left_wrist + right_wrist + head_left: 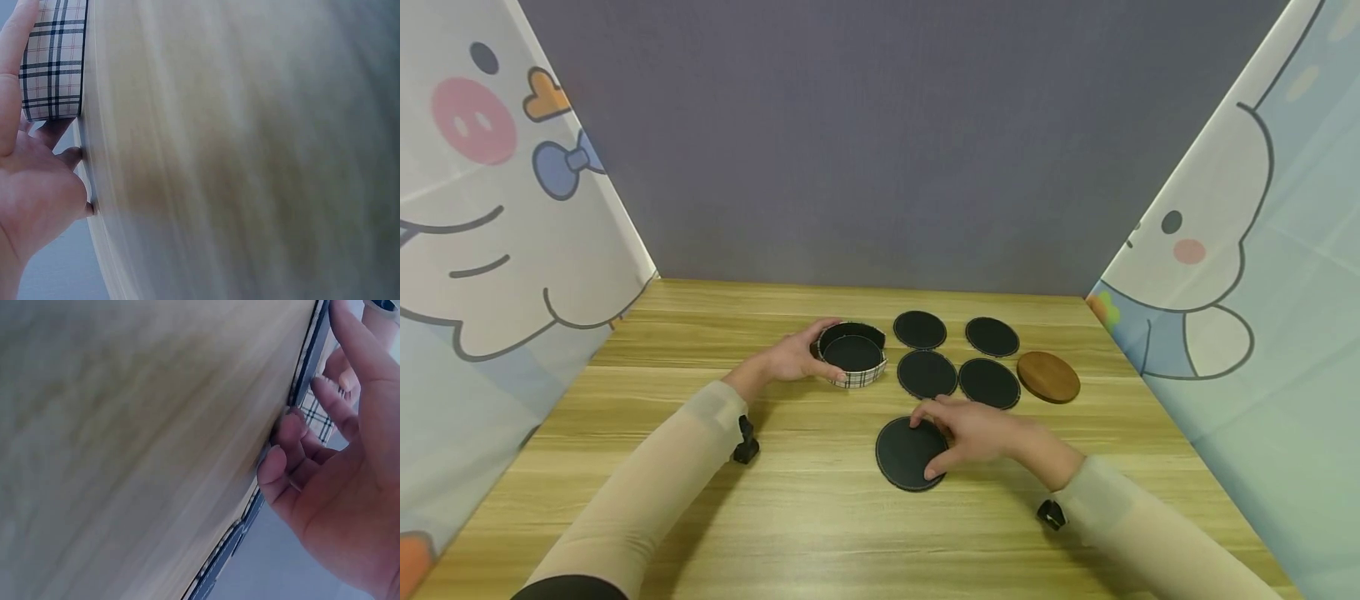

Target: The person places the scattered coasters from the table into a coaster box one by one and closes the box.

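My left hand [793,357] grips a round plaid coaster holder [863,377] by its left side, thumb along the front wall and fingers at the back. The holder stands upright, with black lining and a notch in its right side. In the left wrist view, its checked wall [55,69] shows beside the hand. My right hand [973,429] spans the right part of a round black coaster [902,454] lying nearest me, thumb at its front edge and index finger at its far edge. Seen from the right wrist, the other fingers curl close to the tabletop.
Several black coasters lie flat right of the holder: two behind [920,330] [992,337], two in front [927,374] [989,384]. A brown wooden disc [1048,377] lies at their right. A grey panel [880,150] backs the wood-grain table [805,517]; cartoon-printed sheets flank it.
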Action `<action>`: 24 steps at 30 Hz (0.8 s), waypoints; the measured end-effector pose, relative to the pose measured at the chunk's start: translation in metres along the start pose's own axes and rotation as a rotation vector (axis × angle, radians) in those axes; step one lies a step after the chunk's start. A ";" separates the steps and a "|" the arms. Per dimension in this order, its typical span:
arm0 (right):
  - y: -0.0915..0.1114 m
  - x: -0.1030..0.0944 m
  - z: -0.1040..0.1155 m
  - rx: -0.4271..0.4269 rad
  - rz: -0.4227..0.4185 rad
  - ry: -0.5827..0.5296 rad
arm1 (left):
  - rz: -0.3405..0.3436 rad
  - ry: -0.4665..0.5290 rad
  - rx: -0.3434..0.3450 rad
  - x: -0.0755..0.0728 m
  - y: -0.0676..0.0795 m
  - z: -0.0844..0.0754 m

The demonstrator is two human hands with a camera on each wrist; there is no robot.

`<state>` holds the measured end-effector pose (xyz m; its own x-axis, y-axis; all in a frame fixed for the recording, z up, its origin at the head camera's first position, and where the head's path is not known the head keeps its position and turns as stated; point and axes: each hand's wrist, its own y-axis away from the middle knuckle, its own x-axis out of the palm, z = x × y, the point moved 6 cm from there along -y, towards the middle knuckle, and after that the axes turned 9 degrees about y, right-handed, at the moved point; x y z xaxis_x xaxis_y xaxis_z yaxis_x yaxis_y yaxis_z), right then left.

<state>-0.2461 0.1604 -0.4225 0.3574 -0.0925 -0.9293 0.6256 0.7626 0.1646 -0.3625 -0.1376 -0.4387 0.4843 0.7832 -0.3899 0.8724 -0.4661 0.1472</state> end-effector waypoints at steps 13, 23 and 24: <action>-0.004 -0.002 0.014 -0.097 -0.039 0.124 | 0.011 0.006 -0.003 0.000 0.001 -0.002; -0.001 0.001 0.016 -0.142 0.050 0.102 | 0.009 -0.007 -0.008 0.000 0.000 0.000; -0.001 0.001 0.016 -0.148 0.044 0.100 | 0.008 -0.006 -0.009 0.000 0.000 0.000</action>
<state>-0.2352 0.1492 -0.4184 0.3067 0.0018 -0.9518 0.4996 0.8509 0.1626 -0.3630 -0.1378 -0.4389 0.4907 0.7771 -0.3940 0.8691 -0.4686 0.1582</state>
